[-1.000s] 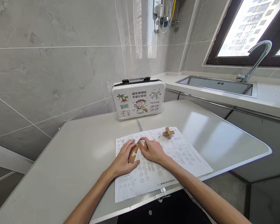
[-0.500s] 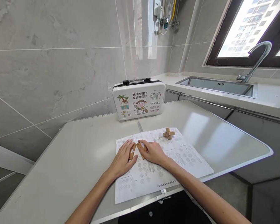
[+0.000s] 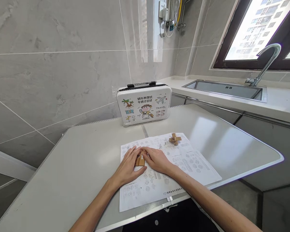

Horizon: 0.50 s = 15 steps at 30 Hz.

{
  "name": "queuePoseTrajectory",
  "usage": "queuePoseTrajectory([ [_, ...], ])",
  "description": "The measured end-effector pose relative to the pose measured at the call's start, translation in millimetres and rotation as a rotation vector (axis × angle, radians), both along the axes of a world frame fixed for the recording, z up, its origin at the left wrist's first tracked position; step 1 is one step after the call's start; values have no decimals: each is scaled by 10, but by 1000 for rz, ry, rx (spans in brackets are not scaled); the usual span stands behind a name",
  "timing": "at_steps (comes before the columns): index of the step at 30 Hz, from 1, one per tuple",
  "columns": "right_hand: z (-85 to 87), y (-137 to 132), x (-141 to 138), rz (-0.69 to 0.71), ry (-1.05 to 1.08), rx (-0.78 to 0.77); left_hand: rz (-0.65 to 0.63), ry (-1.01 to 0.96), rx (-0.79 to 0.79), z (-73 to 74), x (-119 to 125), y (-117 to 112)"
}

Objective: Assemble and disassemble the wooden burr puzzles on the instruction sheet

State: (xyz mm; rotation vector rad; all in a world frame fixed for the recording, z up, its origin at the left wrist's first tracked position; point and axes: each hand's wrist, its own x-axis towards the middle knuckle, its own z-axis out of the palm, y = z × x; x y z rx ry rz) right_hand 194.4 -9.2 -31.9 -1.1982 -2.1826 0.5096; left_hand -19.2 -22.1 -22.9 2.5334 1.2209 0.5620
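Observation:
Small notched wooden puzzle pieces (image 3: 140, 162) lie side by side on the printed paper sheet (image 3: 132, 201), between my two hands. Along their left side my left hand (image 3: 128, 166) is curved, its fingertips at the far end and its thumb at the near end. My right hand (image 3: 158, 160) grips the same pieces from the right, thumb and fingers bent over them. Part of the wood is hidden beneath the fingers. Farther back on the sheet stands an assembled wooden cross-shaped puzzle (image 3: 175, 139), touched by neither hand.
A white cartoon-printed case (image 3: 145, 106) with a black handle stands at the back of the light folding table (image 3: 87, 151), near the tiled wall. To the right are a counter with a sink (image 3: 224, 88) and a curved tap (image 3: 268, 61), below a window.
My right hand has brought its wooden piece left and straightened it against the other pieces. Both hands are now closer together. The cross-shaped puzzle has stayed put.

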Motion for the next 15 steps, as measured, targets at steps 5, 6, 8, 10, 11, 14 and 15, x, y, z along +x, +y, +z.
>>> queuePoseTrajectory([
  [5, -19, 0, 4, 26, 47, -3, 40, 13, 22, 4, -8, 30],
  [6, -26, 3, 5, 30, 49, -5, 55, 13, 33, -5, -14, 43],
  [8, -38, 9, 6, 38, 55, -5, 83, 16, 51, -32, -33, 73],
  [10, -43, 13, 7, 40, 59, -3, 116, 18, 63, -67, -58, 107],
  [11, -44, 14, 7, 39, 60, -4, 133, 18, 68, -83, -72, 126],
  [14, -45, 14, 9, 35, 57, -14, 165, 16, 91, -114, -113, 188],
  [15, -46, 14, 9, 35, 56, -16, 175, 18, 98, -118, -128, 212],
])
